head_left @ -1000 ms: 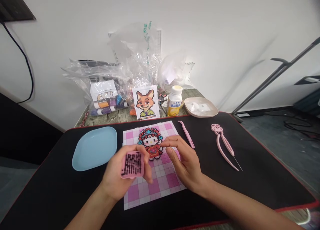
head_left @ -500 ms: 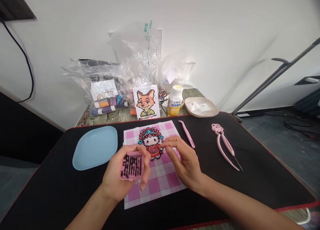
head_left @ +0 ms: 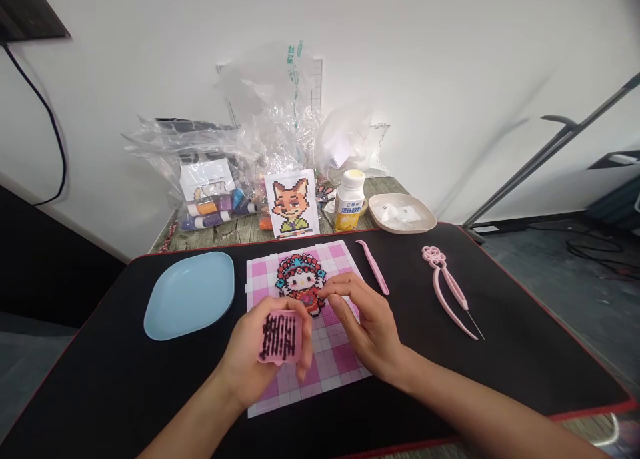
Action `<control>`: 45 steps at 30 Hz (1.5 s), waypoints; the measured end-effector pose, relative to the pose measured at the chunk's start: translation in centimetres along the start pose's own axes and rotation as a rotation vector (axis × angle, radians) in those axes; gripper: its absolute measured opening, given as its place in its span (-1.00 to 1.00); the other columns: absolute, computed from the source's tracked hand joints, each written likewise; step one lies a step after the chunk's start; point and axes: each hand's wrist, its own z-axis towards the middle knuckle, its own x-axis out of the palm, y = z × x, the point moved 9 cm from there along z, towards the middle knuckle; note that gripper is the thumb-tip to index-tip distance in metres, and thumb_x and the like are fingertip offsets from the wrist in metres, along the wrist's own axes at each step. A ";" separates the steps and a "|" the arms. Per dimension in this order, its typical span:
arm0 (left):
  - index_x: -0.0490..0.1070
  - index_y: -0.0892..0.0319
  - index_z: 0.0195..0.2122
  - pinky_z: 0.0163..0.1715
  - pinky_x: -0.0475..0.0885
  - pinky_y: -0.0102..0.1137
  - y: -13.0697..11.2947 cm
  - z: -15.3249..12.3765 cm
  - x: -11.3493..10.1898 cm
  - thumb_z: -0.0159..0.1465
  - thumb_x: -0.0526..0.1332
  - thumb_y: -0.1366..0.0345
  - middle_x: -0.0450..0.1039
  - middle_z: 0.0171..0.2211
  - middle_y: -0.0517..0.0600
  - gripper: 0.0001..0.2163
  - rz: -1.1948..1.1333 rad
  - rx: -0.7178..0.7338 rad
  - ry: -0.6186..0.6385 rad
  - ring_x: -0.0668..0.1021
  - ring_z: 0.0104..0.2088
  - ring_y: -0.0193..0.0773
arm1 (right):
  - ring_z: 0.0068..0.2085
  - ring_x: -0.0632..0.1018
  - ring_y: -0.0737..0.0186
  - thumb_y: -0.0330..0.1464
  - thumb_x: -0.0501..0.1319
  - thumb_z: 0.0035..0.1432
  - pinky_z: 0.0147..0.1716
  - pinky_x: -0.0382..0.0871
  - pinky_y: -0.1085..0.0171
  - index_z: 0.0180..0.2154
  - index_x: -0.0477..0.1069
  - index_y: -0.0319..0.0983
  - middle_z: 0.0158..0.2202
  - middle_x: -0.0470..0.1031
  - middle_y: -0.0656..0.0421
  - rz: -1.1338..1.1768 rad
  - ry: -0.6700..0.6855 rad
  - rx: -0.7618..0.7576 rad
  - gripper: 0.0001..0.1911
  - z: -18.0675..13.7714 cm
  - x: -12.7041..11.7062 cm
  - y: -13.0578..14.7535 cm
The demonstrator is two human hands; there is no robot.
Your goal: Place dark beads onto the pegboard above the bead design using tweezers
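Note:
My left hand (head_left: 260,359) grips a small pink tray (head_left: 281,338) lined with rows of black beads, held above the near left part of a pink checked pegboard (head_left: 330,352). A bead figure (head_left: 300,282) with a red and blue headdress sits on the board's far half. My right hand (head_left: 367,326) hovers just right of the figure, thumb and forefinger pinched together near its lower right edge; what they hold is too small to name.
A light blue dish (head_left: 190,294) lies left of the board on the black mat (head_left: 525,352). Pink tweezers (head_left: 373,267) and a pink flower-topped tool (head_left: 447,289) lie to the right. A fox pattern card (head_left: 293,204), a bottle (head_left: 349,201), a beige dish (head_left: 403,213) and plastic bags (head_left: 220,172) stand behind.
My left hand has carried the bead tray rightward over the pegboard, closer to my right hand. My right hand has stayed almost in place.

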 end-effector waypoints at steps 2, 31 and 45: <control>0.48 0.32 -0.57 -0.78 0.38 -0.42 0.2 0.1 -0.2 0.28 -0.10 0.38 0.42 -0.62 0.03 -0.58 0.004 0.009 -0.025 0.48 -0.74 -0.26 | -0.23 0.48 0.33 -0.51 0.09 0.27 -0.22 0.40 0.34 -0.21 0.44 -0.21 -0.30 0.44 0.17 0.005 0.000 0.001 -0.82 0.0 0.0 0.0; 0.49 0.27 -0.48 -0.48 0.51 -0.36 -1.6 -0.4 -1.1 0.33 -0.08 0.45 0.49 -0.52 0.03 -0.62 -0.143 0.265 -0.221 0.57 -0.52 -0.22 | -0.24 0.50 0.28 -0.44 0.07 0.29 -0.24 0.44 0.27 -0.20 0.43 -0.18 -0.31 0.46 0.16 0.011 0.029 0.014 -0.83 -0.1 0.2 -0.1; 0.53 0.23 -0.22 -0.30 0.53 -0.42 2.7 -0.6 -1.3 0.36 0.06 0.40 0.61 -0.31 0.02 -0.78 -0.265 0.155 -0.337 0.63 -0.30 -0.23 | 0.15 0.30 0.03 -0.13 0.34 0.04 0.08 0.34 0.02 0.14 0.21 -0.08 0.07 0.24 0.02 -0.019 0.384 -0.060 -0.35 -0.5 3.1 1.6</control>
